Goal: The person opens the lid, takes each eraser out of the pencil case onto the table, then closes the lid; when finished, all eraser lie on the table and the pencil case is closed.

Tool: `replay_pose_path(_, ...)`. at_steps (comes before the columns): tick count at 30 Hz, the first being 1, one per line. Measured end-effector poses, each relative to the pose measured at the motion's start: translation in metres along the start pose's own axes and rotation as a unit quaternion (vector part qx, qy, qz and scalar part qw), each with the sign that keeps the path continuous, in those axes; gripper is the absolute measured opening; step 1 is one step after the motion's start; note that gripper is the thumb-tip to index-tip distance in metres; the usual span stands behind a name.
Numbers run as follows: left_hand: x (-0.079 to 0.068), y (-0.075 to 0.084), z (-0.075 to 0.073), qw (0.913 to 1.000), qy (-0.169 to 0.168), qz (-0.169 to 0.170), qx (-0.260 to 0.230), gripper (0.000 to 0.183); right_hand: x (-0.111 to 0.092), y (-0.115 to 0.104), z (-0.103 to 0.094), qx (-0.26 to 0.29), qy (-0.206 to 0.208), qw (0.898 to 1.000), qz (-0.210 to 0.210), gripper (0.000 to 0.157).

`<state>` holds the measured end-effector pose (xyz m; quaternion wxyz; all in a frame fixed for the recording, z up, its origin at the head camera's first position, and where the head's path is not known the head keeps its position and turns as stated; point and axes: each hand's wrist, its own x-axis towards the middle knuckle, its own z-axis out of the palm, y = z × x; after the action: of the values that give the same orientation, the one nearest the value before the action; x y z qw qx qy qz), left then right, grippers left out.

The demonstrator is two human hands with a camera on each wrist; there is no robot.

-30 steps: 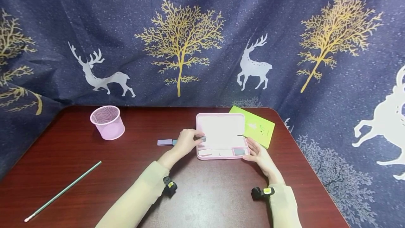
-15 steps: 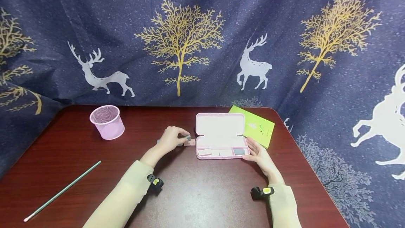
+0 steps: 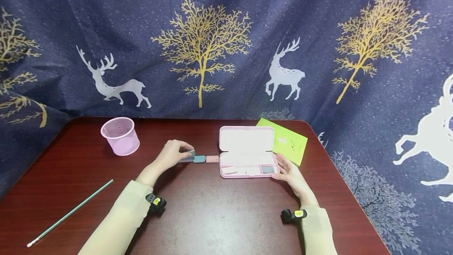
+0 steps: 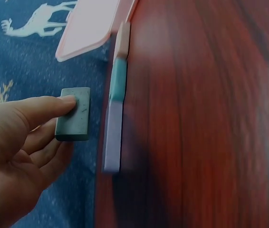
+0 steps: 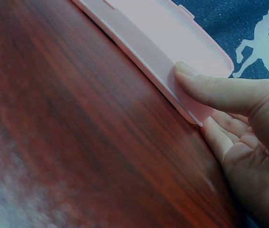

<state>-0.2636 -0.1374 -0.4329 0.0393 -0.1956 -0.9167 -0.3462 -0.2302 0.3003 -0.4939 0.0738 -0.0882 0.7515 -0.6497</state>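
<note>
My left hand (image 3: 167, 156) pinches a grey-green eraser (image 4: 72, 124) between thumb and fingers, above the left end of a row of erasers. That row lies end to end on the table: a lilac eraser (image 4: 113, 137), partly covered by the hand in the head view, a teal eraser (image 3: 199, 159) and a pink eraser (image 3: 212, 159). The pink end meets an open pink pencil case (image 3: 246, 139). My right hand (image 3: 293, 175) grips the case's right end, thumb over the rim and fingers outside. In the case's front compartments lie a whitish eraser (image 3: 229, 170) and a grey-blue block (image 3: 267, 169).
A pink mesh pen holder (image 3: 124, 141) stands at the back left. A green pencil (image 3: 70, 213) lies diagonally at the front left. Behind the case's right side is a lime-green booklet (image 3: 291, 141). A patterned cloth (image 3: 226, 50) hangs along the table's back edge.
My left hand has carried the grey-green eraser leftward from the pencil case, over the pink and teal erasers, to the lilac one. My right hand has stayed at the case.
</note>
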Motion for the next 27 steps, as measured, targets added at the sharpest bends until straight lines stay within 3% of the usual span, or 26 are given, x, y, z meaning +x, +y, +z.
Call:
replay_pose_path(5, -0.006, -0.011, -0.012, 0.9999, 0.011, -0.012, 0.001, 0.02, 0.0, 0.002, -0.001, 0.001, 0.0, 1.0, -0.005, 0.092)
replay_pose_path(13, -0.016, -0.025, -0.026, 0.9995, 0.017, -0.027, 0.004, 0.02, 0.001, -0.003, 0.002, 0.006, 0.009, 1.0, 0.024, 0.086)
replay_pose_path(23, -0.024, -0.035, -0.034, 0.9988, -0.007, -0.043, 0.022, 0.016, 0.001, -0.003, 0.001, 0.008, 0.006, 1.0, 0.027, 0.086)
replay_pose_path(27, -0.026, -0.036, -0.035, 0.998, -0.032, -0.049, 0.023, 0.017, 0.0, -0.003, 0.001, 0.007, 0.006, 1.0, 0.026, 0.086)
